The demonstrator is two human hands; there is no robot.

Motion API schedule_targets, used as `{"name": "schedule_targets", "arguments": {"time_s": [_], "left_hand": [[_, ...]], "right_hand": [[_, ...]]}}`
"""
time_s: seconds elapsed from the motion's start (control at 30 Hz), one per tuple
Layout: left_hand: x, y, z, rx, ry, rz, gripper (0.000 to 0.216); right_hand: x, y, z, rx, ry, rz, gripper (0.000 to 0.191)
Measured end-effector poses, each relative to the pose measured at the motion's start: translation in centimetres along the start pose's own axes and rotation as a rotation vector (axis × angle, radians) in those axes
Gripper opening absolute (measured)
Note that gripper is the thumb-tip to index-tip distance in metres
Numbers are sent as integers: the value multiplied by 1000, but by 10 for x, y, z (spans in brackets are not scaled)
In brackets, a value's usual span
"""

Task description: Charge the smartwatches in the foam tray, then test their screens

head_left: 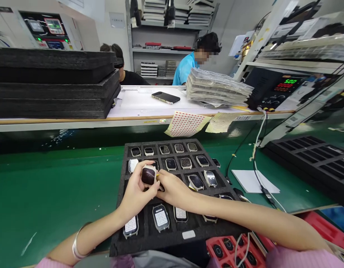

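Observation:
My left hand is closed around a small watch-like case with a dark screen, held just above a black foam tray. Beside it, my right hand is pinched at the case's right edge on something small and yellowish that I cannot make out. The tray's pockets hold several similar cases, some face up with dark screens, and some in the near row showing white backs.
The tray lies on a green belt. A second black tray, white paper and cables lie right. A red tray sits near me. Beyond the ledge are stacked foam, a phone, sticker sheets and two people.

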State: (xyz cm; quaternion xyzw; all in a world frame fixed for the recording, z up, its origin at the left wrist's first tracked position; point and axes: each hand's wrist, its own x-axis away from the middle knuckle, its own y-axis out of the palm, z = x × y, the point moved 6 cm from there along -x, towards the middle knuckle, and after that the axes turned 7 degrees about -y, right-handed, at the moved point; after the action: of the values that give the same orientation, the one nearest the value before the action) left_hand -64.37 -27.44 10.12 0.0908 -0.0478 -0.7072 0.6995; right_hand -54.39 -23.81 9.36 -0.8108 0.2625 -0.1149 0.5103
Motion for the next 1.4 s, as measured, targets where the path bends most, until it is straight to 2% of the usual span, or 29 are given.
{"name": "schedule_targets", "arguments": {"time_s": [0.1,0.23,0.4,0.53,0.63,0.77,0.9,1.0,1.23,1.4], "left_hand": [[2,-1,4,-34,29,42,42],[3,-3,7,-113,47,78,34],[-1,-5,7,-282,63,72,30],[-5,-5,5,-366,68,73,31],[-8,-6,0,-316,23,85,34],[-11,-5,-6,-270,-26,59,40],[-12,-4,-7,-240,-6,37,43],[-12,-2,-6,-263,-15,12,35],[-10,0,-3,-330,30,-5,26],[-9,2,-3,-339,26,-39,25]], "right_hand": [[1,-13,8,-112,5,17,7],[3,-34,17,-281,16,70,12],[10,-37,24,-1014,91,97,22],[15,-33,21,-1327,122,74,42],[17,-34,21,-1494,116,83,47],[20,-39,23,-1521,72,103,49],[24,-43,24,-1482,54,91,38],[25,-43,22,-1475,38,70,34],[23,-38,23,-1534,55,-6,46],[25,-36,22,-1546,39,-6,44]]}}
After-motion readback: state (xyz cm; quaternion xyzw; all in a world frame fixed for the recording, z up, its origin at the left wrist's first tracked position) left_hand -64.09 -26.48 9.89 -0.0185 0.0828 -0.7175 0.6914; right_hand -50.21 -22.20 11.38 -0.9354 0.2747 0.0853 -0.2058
